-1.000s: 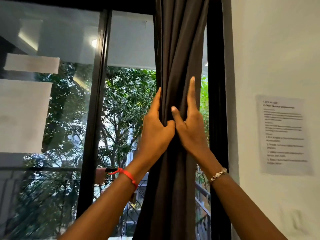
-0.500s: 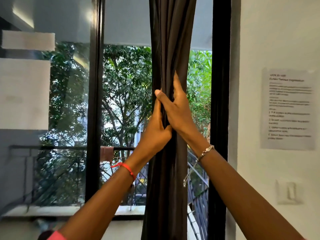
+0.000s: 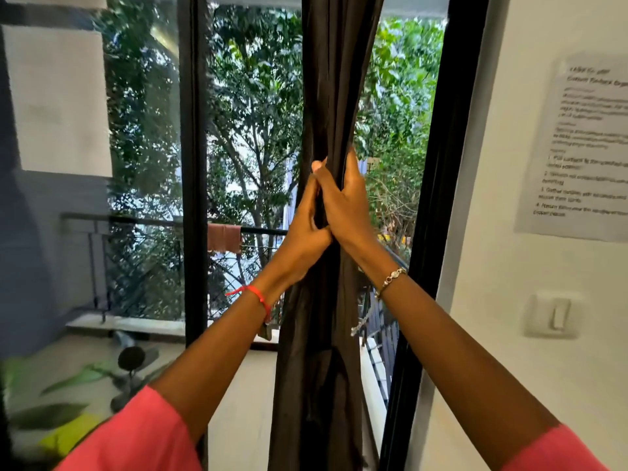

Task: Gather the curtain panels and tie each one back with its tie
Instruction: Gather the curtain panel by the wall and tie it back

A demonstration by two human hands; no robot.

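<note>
The dark-framed window point(image 3: 193, 164) fills most of the view, with trees and a balcony railing point(image 3: 136, 220) behind the glass and a white wall point(image 3: 492, 266) to its right. Against the window's right side hangs the one dark curtain panel point(image 3: 326, 96) in sight. It is already drawn into a narrow, pleated column from top to bottom, standing just clear of the right-hand frame.

As far as this shows, the gathering of this panel looks done and the tying is all left to do: no tie is wrapped round the fabric, and no second panel can be seen.

Both bare hands clamp the bundle at mid-height, touching each other. The left grip point(image 3: 302, 239) comes from the left edge, fingers curled round the back of the folds. The right grip point(image 3: 346, 205) sits slightly higher, fingers wrapped behind from the right and thumb crossing the front. Neither holds anything but curtain.

On the wall are a printed sheet point(image 3: 584, 147) and a light switch point(image 3: 554, 317). A pale strand point(image 3: 360, 326) dangles below the right wrist; it may be the bracelet's chain, too blurred to say.
</note>
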